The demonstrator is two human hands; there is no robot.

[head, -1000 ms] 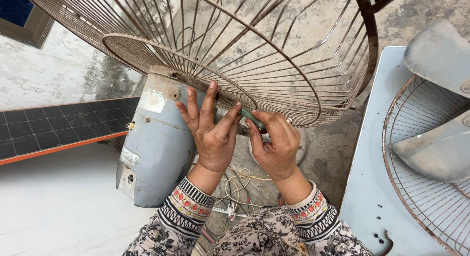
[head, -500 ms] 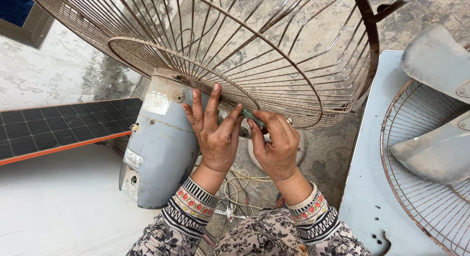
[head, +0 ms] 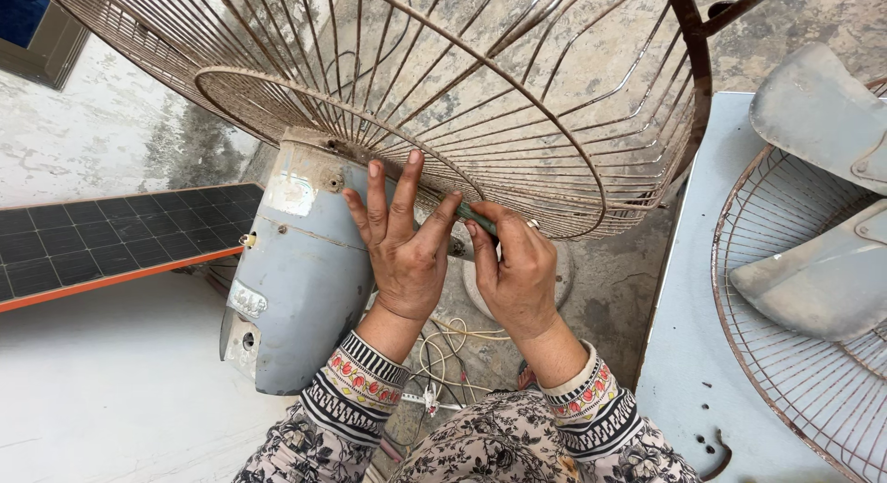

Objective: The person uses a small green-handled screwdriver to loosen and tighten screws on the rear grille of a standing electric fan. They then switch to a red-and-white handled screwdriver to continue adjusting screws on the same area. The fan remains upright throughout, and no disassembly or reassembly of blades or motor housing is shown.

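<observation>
The left hand (head: 404,247) lies open, fingers spread flat against the grey motor housing (head: 296,280) just under the rusty wire fan guard (head: 443,104). The right hand (head: 517,270) is closed around a green-handled tool (head: 478,217) pointing at the guard's hub. Loose wires (head: 443,349) hang below; a second fan (head: 813,289) lies right.

Soft, even daylight is falling from above, throwing only faint shadows under the rusty round wire fan guard (head: 443,104) and the grey plastic motor housing (head: 300,280). No glare is showing. Focus is holding sharp across the frame, while the wide lens is bending straight lines slightly toward the edges.
</observation>
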